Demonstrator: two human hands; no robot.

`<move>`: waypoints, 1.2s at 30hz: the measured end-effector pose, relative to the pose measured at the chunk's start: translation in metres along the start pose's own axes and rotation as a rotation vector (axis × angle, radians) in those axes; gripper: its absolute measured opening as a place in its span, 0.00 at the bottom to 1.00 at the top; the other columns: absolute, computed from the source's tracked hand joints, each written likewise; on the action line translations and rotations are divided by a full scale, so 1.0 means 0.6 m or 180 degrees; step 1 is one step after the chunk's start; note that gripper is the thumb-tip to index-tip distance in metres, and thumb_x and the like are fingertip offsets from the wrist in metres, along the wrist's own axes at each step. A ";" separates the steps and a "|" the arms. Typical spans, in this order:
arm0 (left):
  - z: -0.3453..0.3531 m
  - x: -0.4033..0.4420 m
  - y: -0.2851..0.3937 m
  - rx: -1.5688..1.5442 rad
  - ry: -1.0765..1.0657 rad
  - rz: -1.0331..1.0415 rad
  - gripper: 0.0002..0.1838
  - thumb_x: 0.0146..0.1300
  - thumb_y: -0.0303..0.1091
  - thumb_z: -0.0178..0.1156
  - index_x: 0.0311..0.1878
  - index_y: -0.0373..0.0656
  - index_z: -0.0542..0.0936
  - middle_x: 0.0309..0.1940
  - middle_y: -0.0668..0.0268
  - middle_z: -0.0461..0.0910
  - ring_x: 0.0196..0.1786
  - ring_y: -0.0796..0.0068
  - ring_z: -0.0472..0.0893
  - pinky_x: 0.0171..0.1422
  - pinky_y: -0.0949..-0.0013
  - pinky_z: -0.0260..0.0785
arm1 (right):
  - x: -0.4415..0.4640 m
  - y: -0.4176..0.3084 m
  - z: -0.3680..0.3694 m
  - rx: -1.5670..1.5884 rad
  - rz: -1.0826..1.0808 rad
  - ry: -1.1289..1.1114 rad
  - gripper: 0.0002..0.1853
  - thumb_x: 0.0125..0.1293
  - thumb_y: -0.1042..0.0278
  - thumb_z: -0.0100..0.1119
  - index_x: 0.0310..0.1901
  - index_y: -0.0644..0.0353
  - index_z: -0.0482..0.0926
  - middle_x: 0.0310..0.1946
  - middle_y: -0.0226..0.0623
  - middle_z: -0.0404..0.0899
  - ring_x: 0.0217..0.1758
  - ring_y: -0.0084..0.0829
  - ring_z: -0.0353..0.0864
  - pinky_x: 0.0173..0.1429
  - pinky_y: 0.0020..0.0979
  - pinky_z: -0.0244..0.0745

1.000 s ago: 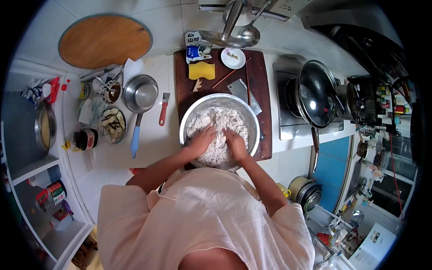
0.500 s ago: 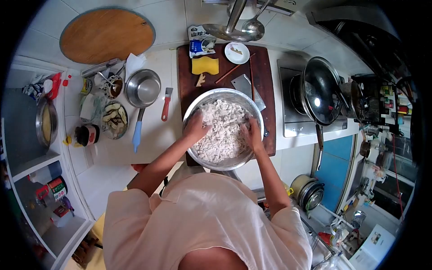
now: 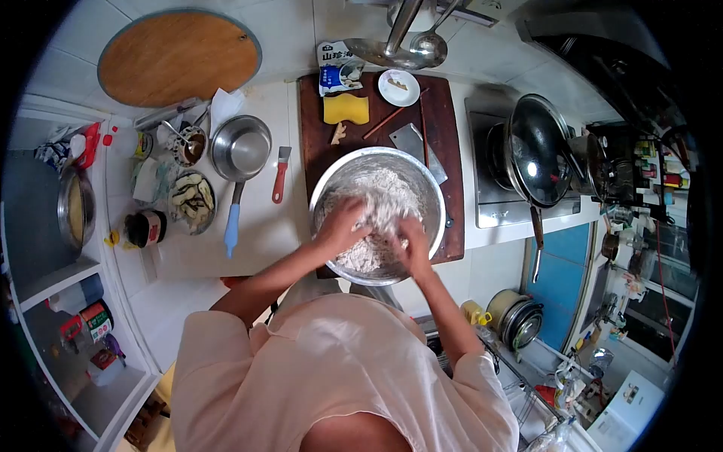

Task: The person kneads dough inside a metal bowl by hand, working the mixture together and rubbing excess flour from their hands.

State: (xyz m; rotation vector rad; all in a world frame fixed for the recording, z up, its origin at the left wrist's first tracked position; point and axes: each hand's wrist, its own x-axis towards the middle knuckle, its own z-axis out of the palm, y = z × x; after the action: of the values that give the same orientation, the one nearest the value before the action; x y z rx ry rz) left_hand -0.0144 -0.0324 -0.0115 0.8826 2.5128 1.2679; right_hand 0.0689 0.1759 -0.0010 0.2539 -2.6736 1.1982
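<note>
Right of the flat, red-handled metal scraper [image 3: 279, 182], my left hand [image 3: 342, 226], fingers bent, is in the pale, crumbly dough [image 3: 364, 256] inside the round silver metal bowl [image 3: 433, 207] on the dark-brown wooden board [image 3: 316, 137]; my right hand [image 3: 413, 245], fingers curled, is at the dough's right side. Through the blur, I can't tell whether either grips any.

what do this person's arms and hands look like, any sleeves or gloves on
The top is pale pinkish-beige, with loose, plain short sleeves. The forearms are bare. The left hand and right hand wear no gloves; blur hides whether there are rings.
</note>
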 end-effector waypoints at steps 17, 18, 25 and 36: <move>0.099 0.020 -0.045 0.1229 -0.0366 0.0178 0.09 0.57 0.26 0.52 0.38 0.38 0.80 0.42 0.57 0.77 0.51 0.57 0.75 0.52 0.59 0.73 | 0.058 0.064 0.072 -0.1187 0.0636 -0.0580 0.23 0.47 0.81 0.58 0.49 0.63 0.73 0.46 0.51 0.72 0.52 0.53 0.71 0.55 0.43 0.70; 0.085 0.013 -0.030 0.0693 -0.0581 -0.0312 0.10 0.55 0.28 0.57 0.40 0.37 0.80 0.47 0.55 0.76 0.56 0.54 0.73 0.58 0.57 0.70 | 0.046 0.064 0.067 -0.1130 0.0534 -0.0462 0.25 0.46 0.81 0.59 0.51 0.62 0.73 0.48 0.51 0.72 0.53 0.53 0.70 0.56 0.42 0.70; -0.001 -0.015 -0.007 0.0521 -0.0106 -0.0743 0.37 0.58 0.39 0.64 0.69 0.39 0.61 0.66 0.46 0.62 0.71 0.45 0.57 0.75 0.56 0.51 | -0.024 0.063 0.014 -0.0193 0.1662 0.0438 0.20 0.62 0.68 0.62 0.55 0.63 0.73 0.50 0.49 0.75 0.55 0.42 0.74 0.59 0.36 0.69; 0.045 0.116 -0.072 -0.2383 -0.0516 -0.2664 0.47 0.52 0.58 0.68 0.68 0.41 0.63 0.63 0.53 0.69 0.65 0.58 0.69 0.65 0.59 0.62 | 0.110 0.097 0.100 0.2467 0.2849 0.0568 0.22 0.71 0.53 0.50 0.54 0.65 0.77 0.46 0.35 0.80 0.47 0.26 0.76 0.54 0.27 0.69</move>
State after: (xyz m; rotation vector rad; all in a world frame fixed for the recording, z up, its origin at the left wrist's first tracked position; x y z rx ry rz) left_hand -0.0773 0.0066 -0.0558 -0.2156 1.6890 1.5048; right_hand -0.0153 0.1641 -0.0651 -0.9939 -2.0264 2.3082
